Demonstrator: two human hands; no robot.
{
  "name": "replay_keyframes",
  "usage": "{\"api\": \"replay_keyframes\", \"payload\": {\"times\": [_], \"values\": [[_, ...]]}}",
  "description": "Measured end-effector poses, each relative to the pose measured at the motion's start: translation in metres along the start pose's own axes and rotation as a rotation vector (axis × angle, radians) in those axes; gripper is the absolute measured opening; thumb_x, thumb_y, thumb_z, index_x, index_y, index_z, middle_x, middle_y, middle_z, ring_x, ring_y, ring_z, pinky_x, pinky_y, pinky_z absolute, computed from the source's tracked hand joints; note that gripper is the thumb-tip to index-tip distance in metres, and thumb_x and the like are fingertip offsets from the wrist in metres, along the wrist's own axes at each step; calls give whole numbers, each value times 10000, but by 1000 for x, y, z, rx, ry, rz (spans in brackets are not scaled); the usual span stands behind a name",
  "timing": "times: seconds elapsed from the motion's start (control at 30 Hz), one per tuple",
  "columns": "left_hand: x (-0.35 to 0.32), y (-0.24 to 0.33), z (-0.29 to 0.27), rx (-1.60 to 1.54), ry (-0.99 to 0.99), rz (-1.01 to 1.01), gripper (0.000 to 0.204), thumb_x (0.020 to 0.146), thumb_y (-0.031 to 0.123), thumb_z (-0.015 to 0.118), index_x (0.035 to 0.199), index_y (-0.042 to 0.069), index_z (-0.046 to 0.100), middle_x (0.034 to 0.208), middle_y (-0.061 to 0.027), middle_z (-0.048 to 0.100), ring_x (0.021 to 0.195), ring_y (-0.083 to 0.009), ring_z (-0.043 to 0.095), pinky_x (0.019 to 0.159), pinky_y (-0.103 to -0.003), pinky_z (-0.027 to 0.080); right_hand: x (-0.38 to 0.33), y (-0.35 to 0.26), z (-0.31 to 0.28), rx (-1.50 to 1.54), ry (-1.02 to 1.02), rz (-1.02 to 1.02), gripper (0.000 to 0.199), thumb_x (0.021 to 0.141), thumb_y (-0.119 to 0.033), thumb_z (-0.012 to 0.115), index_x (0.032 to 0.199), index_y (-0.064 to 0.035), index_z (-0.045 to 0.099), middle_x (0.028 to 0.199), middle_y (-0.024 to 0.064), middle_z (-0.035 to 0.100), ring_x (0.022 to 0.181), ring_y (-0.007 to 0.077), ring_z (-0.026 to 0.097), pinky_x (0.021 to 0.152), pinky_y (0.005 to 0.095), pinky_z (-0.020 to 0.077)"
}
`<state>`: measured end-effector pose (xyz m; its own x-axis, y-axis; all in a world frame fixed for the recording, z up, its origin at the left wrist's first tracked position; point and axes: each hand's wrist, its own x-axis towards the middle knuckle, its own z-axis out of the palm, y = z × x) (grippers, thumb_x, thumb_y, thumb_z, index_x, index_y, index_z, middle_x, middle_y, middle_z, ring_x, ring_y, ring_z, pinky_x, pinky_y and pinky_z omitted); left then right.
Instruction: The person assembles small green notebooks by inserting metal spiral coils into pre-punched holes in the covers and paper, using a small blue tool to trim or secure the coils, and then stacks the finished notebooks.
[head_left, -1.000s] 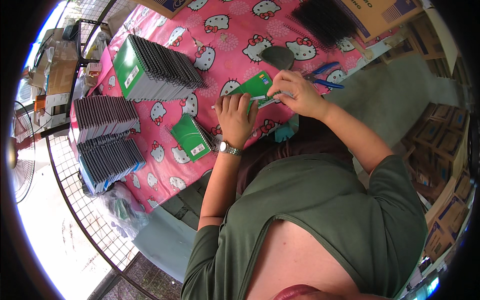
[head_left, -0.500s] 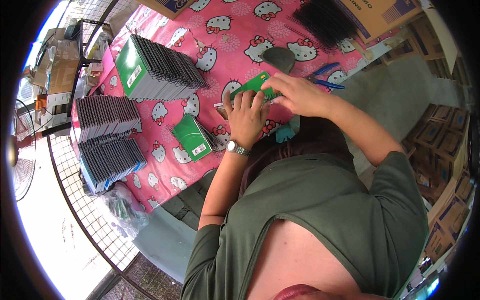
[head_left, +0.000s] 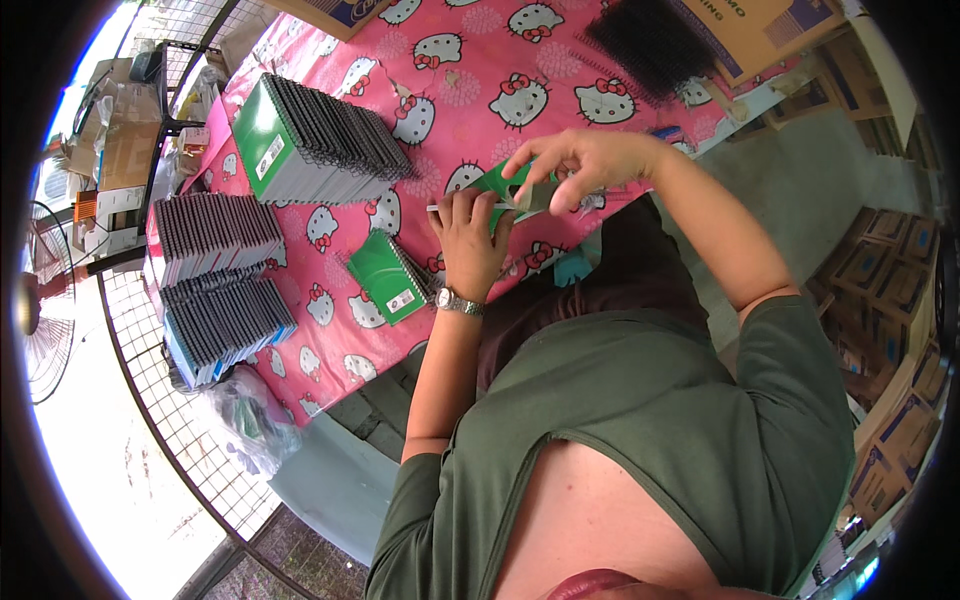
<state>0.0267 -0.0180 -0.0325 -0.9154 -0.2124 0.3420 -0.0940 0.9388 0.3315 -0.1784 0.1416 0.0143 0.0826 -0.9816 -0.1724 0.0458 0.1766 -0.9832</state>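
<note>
Both hands grip one green spiral notebook (head_left: 505,188) over the tabletop's (head_left: 560,60) near edge: left hand (head_left: 472,240) beneath it, right hand (head_left: 580,165) pinching its top.

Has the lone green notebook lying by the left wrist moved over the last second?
No. The green notebook keeps its place on the pink tablecloth, beside the same cat print.

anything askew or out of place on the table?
Mostly tidy. One green notebook lies alone and tilted near the table edge, apart from the neat stacks. Both hands, left and right, hold another green notebook. No spill or damage visible.
</note>
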Motion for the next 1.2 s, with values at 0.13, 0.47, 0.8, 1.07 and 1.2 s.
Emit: {"api": "replay_keyframes", "payload": {"times": [0.13, 0.47, 0.8, 1.07, 1.2], "values": [[1, -1, 0, -10, -16, 28, 352, 761, 230, 779, 1059, 120, 628, 1076, -83, 574, 1027, -293, 513, 899, -443, 372, 7, 12, 0, -367, 235, 79, 431, 733, -298, 825, 1117, -125, 732, 1302, 78, 540, 1128, 215, 554, 951, 363, 463], [-1, -6, -3, -97, -14, 35, 442, 724, 231, 806, 1085, 83, 596, 1090, -97, 584, 1025, -312, 518, 898, -449, 376, 24, 15, 9, -309, 162, -18, 565, 734, -408, 839, 1145, -48, 697, 1120, 69, 643, 955, 177, 552, 831, 322, 472], [-5, -8, -3, -139, -8, 8, 481, 719, 235, 814, 1085, 54, 560, 1047, -108, 579, 1017, -322, 524, 900, -453, 375, 28, 10, 12, 201, -50, 18, 495, 732, -384, 827, 1089, -67, 696, 1144, 70, 585, 1050, 209, 536, 923, 341, 440], [3, -7, -16, -242, -28, -84, 442, 712, 163, 807, 1061, 29, 569, 1081, -139, 580, 1028, -356, 530, 890, -454, 439, 51, 17, 10, 4, -45, -3, 524, 744, -420, 826, 1107, -63, 702, 1183, 74, 540, 1139, 220, 529, 953, 345, 441], [3, -26, -22, -280, -24, -83, 396, 731, 76, 770, 1075, 15, 584, 1126, -155, 577, 1088, -366, 522, 929, -447, 438, 66, 21, 4, -4, -21, 2, 532, 734, -412, 835, 1128, -78, 705, 1236, 42, 524, 1124, 174, 528, 936, 317, 446]]}}
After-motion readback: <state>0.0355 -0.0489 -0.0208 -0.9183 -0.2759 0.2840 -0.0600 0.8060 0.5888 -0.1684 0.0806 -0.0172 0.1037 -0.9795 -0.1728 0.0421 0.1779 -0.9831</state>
